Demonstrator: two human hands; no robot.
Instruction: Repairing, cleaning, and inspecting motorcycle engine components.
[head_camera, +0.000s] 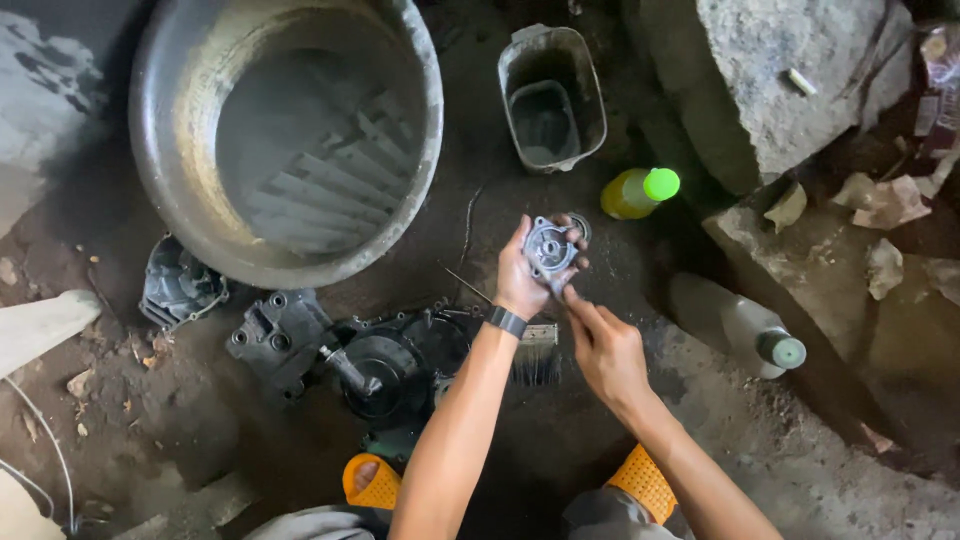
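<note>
My left hand (522, 275) holds up a small round grey metal engine part (550, 249) with bolt lugs, fingers wrapped around its rim. My right hand (603, 345) is just below it, pinching a thin tool whose tip touches the part's lower edge. A black band sits on my left wrist. Under my hands a flat paintbrush (538, 358) lies on the oily ground.
A large metal basin (285, 135) with liquid sits at upper left. A small grey bucket (552, 98) stands behind my hands, a yellow bottle with a green cap (640, 191) beside it. Black engine covers (375, 365) lie at left, a clear bottle (745, 325) at right, a big stone (790, 80) behind.
</note>
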